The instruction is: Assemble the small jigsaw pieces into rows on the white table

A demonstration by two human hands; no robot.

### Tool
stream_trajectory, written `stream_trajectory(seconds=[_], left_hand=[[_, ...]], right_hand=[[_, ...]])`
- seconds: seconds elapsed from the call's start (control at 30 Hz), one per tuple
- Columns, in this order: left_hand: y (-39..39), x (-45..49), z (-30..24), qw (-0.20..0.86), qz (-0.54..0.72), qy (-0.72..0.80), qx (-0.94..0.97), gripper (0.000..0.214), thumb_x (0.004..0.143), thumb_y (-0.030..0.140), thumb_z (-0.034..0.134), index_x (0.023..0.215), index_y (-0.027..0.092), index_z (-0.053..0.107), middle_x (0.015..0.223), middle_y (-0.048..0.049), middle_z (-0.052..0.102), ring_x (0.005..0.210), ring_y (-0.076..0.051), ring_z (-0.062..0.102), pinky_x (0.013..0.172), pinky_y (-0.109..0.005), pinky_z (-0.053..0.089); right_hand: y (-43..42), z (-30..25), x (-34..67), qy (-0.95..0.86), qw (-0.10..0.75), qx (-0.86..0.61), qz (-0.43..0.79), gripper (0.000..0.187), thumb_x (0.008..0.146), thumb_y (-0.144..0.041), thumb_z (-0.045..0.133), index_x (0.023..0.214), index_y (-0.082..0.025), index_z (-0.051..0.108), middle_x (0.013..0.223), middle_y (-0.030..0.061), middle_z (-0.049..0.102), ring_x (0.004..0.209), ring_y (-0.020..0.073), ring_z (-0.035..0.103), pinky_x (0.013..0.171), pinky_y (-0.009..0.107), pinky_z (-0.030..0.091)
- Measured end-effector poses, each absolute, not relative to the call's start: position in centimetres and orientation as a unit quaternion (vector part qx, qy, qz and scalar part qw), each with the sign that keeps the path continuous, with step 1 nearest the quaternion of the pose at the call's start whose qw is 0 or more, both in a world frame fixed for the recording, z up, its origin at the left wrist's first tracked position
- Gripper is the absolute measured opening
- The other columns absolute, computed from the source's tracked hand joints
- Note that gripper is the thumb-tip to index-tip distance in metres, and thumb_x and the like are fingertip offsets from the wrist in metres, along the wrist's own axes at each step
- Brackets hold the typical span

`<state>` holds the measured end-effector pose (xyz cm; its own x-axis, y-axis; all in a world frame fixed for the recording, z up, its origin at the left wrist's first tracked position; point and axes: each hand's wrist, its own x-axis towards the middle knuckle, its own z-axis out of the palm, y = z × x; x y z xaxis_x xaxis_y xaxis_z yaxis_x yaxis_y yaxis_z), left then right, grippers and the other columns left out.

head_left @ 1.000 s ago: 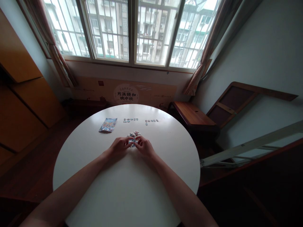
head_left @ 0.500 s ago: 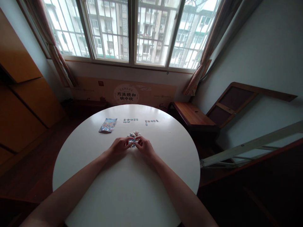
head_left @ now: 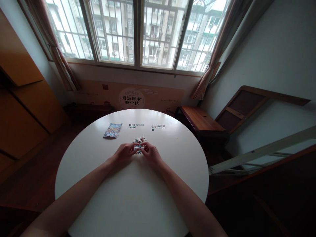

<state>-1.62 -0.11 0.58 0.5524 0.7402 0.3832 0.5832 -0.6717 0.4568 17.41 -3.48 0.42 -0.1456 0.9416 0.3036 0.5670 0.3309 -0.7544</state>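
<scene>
On the round white table, a small pile of jigsaw pieces (head_left: 140, 140) lies just beyond and between my hands. My left hand (head_left: 126, 149) is closed, thumb and fingertips pinching at the pile's left side. From the right, my right hand (head_left: 150, 150) pinches in the same way, its fingertips almost meeting the left ones. Small blue and white jigsaw pieces (head_left: 139, 151) show between and below the fingertips; the exact pieces in each grip are partly hidden by the fingers.
Two groups of jigsaw pieces lie in rows farther back, one at left (head_left: 136, 125) and one at right (head_left: 158, 126). A blue printed packet (head_left: 113, 131) rests on the left of the white table (head_left: 128, 197). A wooden bench (head_left: 201, 118) stands beyond the table's right side.
</scene>
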Motion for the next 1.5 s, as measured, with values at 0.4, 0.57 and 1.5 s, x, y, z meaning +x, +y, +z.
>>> stream_trajectory(seconds=[0.4,0.57,1.5], left_hand=[[-0.11,-1.61,0.60,0.141,0.283,0.376,0.871,0.033,0.086,0.039,0.052,0.109,0.018,0.065,0.062,0.0009,0.061,0.054,-0.009,0.052,0.054,-0.018,0.036],[-0.04,-1.63,0.51,0.142,0.280,0.377,0.871,0.033,0.086,0.039,0.052,0.109,0.018,0.065,0.062,0.0008,0.061,0.054,-0.009,0.053,0.055,-0.018,0.036],[-0.22,-1.52,0.84,0.142,0.281,0.373,0.873,0.032,0.086,0.036,0.052,0.108,0.018,0.065,0.062,0.0006,0.061,0.055,-0.009,0.053,0.054,-0.017,0.036]], right_hand=[[-3.34,0.12,17.37,-0.717,0.390,-0.526,0.240,0.022,0.080,-0.031,0.058,0.099,-0.021,0.062,0.066,-0.0023,0.060,0.057,0.0111,0.054,0.057,0.020,0.039],[-3.46,0.29,17.40,-0.718,0.389,-0.525,0.238,0.021,0.080,-0.031,0.058,0.099,-0.022,0.062,0.067,-0.0025,0.061,0.057,0.0111,0.054,0.057,0.020,0.039],[-3.42,0.62,17.38,-0.708,0.381,-0.535,0.259,0.022,0.079,-0.031,0.058,0.098,-0.021,0.063,0.067,-0.0015,0.061,0.059,0.0116,0.054,0.058,0.021,0.040]])
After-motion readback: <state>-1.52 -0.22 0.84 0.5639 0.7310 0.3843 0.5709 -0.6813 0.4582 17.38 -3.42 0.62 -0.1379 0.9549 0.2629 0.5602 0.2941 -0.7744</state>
